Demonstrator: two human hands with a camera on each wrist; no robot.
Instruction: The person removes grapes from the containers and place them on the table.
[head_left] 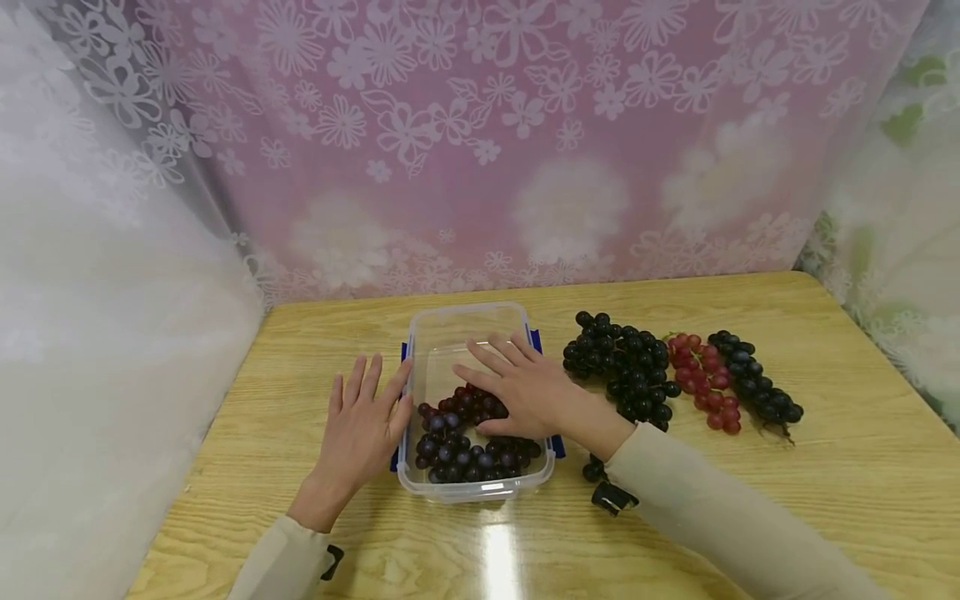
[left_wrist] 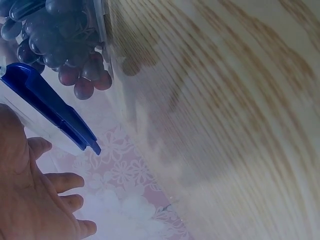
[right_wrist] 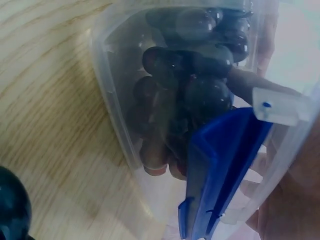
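A clear plastic container (head_left: 480, 493) with blue side clasps (left_wrist: 50, 107) stands on the wooden table. Bunches of dark purple grapes (head_left: 457, 467) lie in its near part, also visible through the wall in the right wrist view as grapes (right_wrist: 200, 95). My left hand (head_left: 358, 429) is at the container's left side, fingers extended, thumb and forefinger right at the rim. Over the container is my right hand (head_left: 536, 392), spread with its fingers pointing to the far left; its thumb is close above the grapes and hides some of them.
To the right lie a large bunch of black grapes (head_left: 630, 358), a bunch of red grapes (head_left: 701, 379) and a bunch of long dark grapes (head_left: 753, 383). My right forearm covers part of the black ones. A pink flowered curtain (head_left: 480, 208) hangs behind the table (head_left: 847, 483).
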